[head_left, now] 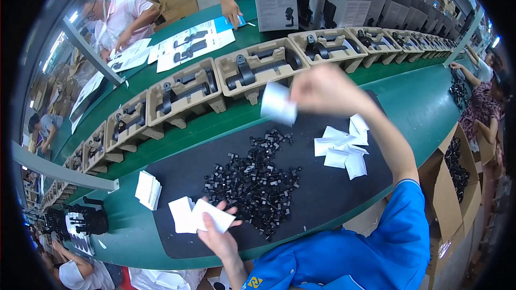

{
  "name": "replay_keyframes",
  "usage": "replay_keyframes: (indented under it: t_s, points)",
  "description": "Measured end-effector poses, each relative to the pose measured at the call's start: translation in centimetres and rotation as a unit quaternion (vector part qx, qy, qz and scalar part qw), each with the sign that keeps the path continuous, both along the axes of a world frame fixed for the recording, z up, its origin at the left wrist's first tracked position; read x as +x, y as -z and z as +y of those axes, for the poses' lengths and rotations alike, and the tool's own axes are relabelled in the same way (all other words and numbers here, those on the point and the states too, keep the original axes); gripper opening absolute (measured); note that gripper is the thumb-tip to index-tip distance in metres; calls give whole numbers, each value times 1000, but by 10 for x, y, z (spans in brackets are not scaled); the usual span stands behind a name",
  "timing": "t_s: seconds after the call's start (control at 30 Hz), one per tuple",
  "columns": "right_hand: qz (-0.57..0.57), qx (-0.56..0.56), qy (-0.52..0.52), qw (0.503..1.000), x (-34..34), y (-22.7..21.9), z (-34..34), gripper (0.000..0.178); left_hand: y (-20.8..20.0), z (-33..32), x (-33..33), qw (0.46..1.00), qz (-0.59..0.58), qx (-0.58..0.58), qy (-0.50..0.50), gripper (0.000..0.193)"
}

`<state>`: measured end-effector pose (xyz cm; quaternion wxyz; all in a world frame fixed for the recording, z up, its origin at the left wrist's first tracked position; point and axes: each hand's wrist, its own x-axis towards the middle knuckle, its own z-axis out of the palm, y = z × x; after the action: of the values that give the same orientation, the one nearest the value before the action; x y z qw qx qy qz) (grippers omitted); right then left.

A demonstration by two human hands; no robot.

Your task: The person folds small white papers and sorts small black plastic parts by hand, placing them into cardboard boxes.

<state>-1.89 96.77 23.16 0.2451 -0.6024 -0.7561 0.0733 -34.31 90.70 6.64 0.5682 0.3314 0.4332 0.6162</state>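
My left hand (pixel 221 243) grips a white folded paper (pixel 217 216), thumb on top and fingers spread beneath. Beside it, another white paper (pixel 181 216) rests on the dark mat (pixel 183 180). Blurred by motion, my right hand (pixel 325 90) pinches a white paper slip (pixel 278 104) above the mat's far edge, close to the row of trays. A heap of small black plastic parts (pixel 255 182) covers the middle of the mat. Several loose folded papers (pixel 343 147) lie at its right, and a neat stack of white papers (pixel 148 190) at its left edge.
Moulded brown trays (pixel 219 87) holding black devices line the green conveyor (pixel 215 123). Grey printed boxes (pixel 275 2) stand beyond. Other people (pixel 121 19) work across and along the line. A cardboard carton (pixel 449 193) with black parts is at right; black devices (pixel 86 219) sit left.
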Motion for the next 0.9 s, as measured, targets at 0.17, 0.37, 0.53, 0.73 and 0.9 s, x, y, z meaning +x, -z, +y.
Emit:
replay_keyframes:
  t_s: [0.17,0.37,0.53,0.73,0.9]
  points:
    - [-303,179,222,909,79,17,94,13,-8,-8,-5,999,-27,19,18,55]
    - [-347,73,273,894,67,48,129,13,3,-9,-25,999,-29,5,-31,55]
    - [-332,27,275,902,72,50,132,19,3,-11,-32,999,-40,2,-27,54]
    - [-381,51,278,880,70,43,105,22,-10,-17,-21,991,-85,-6,108,49]
    - [-55,97,-128,986,-74,26,-5,41,-17,-31,-14,971,-86,-32,223,43]
